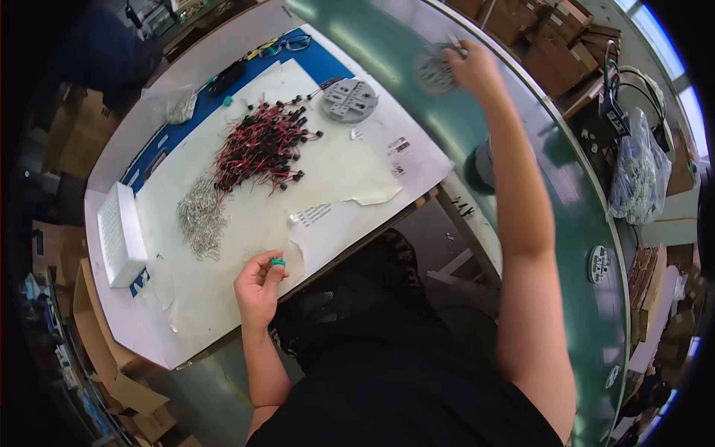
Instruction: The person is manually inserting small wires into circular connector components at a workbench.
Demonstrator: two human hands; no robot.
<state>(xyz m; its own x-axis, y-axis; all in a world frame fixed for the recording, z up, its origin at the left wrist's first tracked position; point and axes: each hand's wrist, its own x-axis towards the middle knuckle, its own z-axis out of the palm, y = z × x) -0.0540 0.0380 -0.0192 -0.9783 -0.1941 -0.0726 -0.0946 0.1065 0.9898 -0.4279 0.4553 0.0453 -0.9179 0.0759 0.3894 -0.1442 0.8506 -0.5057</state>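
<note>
My left hand [257, 287] is over the near edge of the work table, its thumb and fingers pinching a small green piece [278, 262]. Far to the right, my right arm reaches across the green conveyor belt. There my right hand [478, 68] has its fingers closed at the edge of a grey round disc-shaped part [436, 71], which is smeared by motion. A thin metallic tip shows by those fingers, too blurred to name. On the table, a similar grey round part [348, 100] with slots lies beside a heap of red-and-black wired parts [264, 145].
A pile of small silvery pins [201, 217] lies left of the wires. A white foam block [121, 235] stands at the table's left edge. Glasses [298, 42] and a clear bag [180, 108] are at the back. Another grey disc [598, 264] sits on the belt [566, 298].
</note>
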